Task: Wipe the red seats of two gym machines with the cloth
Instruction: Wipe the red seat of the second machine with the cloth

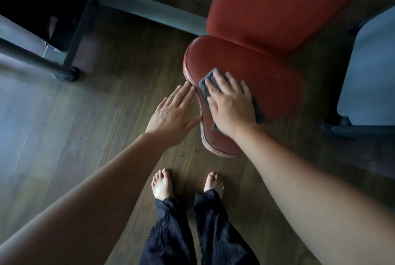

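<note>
Right hand (232,104), grip open with fingers flat, pressing a grey cloth (205,85) onto the near left part of a red seat (269,85), left hand (173,115) open, straight fingers touching the seat's left edge, wooden floor (85,127) below

The red seat (269,87), padded and rounded with a piped edge, lies level. A grey cloth (208,76) lies flat on the seat's front-left part.
</note>
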The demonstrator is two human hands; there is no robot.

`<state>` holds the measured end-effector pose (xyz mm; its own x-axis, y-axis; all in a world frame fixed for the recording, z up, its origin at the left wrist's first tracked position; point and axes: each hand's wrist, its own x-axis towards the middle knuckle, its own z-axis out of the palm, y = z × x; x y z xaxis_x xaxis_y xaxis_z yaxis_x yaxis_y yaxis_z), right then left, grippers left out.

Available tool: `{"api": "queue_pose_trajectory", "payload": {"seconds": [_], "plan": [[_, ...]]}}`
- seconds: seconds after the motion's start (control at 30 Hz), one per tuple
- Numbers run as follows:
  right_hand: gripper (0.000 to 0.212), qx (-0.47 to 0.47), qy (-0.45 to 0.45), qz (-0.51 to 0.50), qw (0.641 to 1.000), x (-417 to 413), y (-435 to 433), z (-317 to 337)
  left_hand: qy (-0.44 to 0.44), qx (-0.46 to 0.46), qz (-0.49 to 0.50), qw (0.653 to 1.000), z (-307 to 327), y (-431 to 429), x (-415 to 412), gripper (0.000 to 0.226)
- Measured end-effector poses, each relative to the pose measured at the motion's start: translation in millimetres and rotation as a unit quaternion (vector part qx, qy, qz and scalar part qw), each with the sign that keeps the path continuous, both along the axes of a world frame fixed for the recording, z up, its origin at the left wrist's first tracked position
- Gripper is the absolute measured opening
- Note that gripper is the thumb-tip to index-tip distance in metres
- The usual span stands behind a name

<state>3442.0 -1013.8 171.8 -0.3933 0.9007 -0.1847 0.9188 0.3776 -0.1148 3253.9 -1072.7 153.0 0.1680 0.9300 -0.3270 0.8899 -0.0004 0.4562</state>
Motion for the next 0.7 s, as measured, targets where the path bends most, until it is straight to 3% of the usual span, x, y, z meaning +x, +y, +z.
{"api": "queue_pose_trajectory", "payload": {"seconds": [0.1,0.3,0.4,0.53,0.7], "plan": [[0.049,0.006,-0.012,-0.036,0.999,-6,2,-2,-0.007,0.003,-0.013,1.000,-1,-11,3,0.078],[0.050,0.008,0.025,-0.021,0.999,10,-84,16,-0.016,0.006,-0.027,0.999,-3,-25,7,0.071],[0.049,0.011,0.021,0.001,1.000,9,-57,8,-0.029,0.007,-0.036,0.999,-3,-30,8,0.071],[0.050,0.010,-0.001,-0.083,0.997,-7,-17,1,-0.027,0.003,-0.044,0.999,-2,-31,7,0.071],[0.052,0.016,0.009,-0.063,0.998,1,-85,13,-0.020,0.002,-0.052,0.998,-1,-32,6,0.074]]}}
